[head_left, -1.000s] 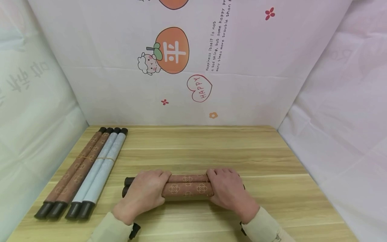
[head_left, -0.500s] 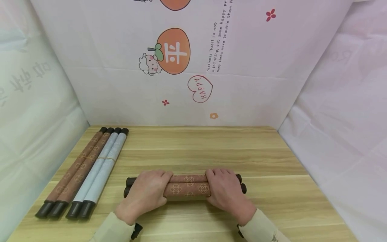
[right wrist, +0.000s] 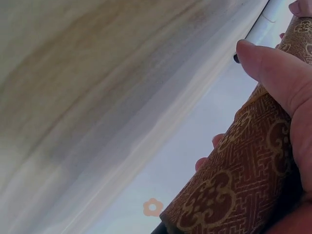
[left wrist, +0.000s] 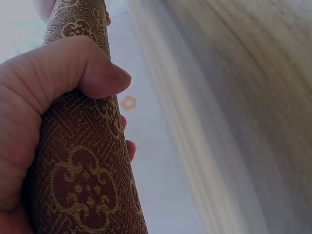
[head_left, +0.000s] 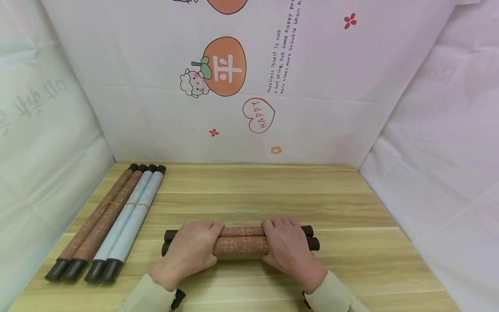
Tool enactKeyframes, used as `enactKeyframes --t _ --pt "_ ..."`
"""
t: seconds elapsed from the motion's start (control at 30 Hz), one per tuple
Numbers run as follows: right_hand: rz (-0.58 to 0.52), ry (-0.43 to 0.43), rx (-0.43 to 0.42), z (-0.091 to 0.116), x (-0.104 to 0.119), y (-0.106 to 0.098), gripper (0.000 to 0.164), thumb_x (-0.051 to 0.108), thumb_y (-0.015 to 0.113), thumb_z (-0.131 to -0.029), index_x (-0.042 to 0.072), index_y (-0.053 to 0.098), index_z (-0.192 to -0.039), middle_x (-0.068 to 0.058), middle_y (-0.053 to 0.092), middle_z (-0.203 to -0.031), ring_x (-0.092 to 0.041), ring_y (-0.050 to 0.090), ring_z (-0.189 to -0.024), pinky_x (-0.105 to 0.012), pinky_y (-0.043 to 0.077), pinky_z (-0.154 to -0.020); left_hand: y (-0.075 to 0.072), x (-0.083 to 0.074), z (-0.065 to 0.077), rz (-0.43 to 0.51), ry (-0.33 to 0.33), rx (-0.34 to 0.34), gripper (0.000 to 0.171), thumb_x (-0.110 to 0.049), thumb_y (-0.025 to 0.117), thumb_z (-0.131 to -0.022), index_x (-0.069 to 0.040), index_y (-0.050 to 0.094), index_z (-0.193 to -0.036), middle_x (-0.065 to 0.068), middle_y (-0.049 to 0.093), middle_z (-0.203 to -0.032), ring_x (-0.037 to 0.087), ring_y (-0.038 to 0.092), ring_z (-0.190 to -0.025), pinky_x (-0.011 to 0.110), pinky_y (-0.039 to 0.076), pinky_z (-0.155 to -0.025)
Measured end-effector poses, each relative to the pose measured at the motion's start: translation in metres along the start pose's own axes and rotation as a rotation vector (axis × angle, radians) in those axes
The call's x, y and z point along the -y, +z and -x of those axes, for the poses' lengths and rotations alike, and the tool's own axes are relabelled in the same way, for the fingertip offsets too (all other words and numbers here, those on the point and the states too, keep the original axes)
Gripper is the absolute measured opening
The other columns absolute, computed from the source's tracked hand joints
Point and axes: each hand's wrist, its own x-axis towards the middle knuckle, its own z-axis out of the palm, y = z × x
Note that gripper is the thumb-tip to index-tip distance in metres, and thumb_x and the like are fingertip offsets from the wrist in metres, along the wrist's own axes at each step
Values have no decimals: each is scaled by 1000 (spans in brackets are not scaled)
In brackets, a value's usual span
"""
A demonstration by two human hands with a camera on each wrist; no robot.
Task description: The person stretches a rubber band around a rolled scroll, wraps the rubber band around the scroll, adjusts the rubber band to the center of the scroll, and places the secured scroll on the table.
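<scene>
Two brown scrolls point(head_left: 241, 245) with gold flower patterns and black end knobs lie side by side across the front middle of the head view. My left hand point(head_left: 191, 248) grips the pair near the left end, and my right hand point(head_left: 289, 248) grips it near the right end. In the left wrist view the thumb point(left wrist: 105, 78) crosses over the patterned scroll point(left wrist: 87, 190), with fingertips showing on its far side. The right wrist view shows the same wrap: thumb point(right wrist: 273, 68) on the near side of the scroll point(right wrist: 209, 202), fingertips beyond. The scrolls appear raised off the table.
On the left of the wooden table point(head_left: 249, 186) lie two brown scrolls point(head_left: 103, 212) and two light blue scrolls point(head_left: 132, 216), parallel, with thin ties round their middles. White printed cloth point(head_left: 319, 121) walls the back and both sides.
My right hand has shifted slightly left along the scrolls, so more of the black knobs shows at the right. The left hand and the scrolls have drifted slightly right in view.
</scene>
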Motion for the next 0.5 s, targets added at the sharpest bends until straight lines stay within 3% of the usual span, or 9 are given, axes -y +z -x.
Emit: enactKeyframes --t 0.5 --pt "-4 -19 -14 -3 11 2 75 60 90 -63 14 63 -114 -6 73 -105 -28 71 -101 -48 56 -93 0 -4 -2 26 -8 16 46 -20 83 -59 -17 68 -103 -2 70 -88 16 68 -79 40 58 -69"
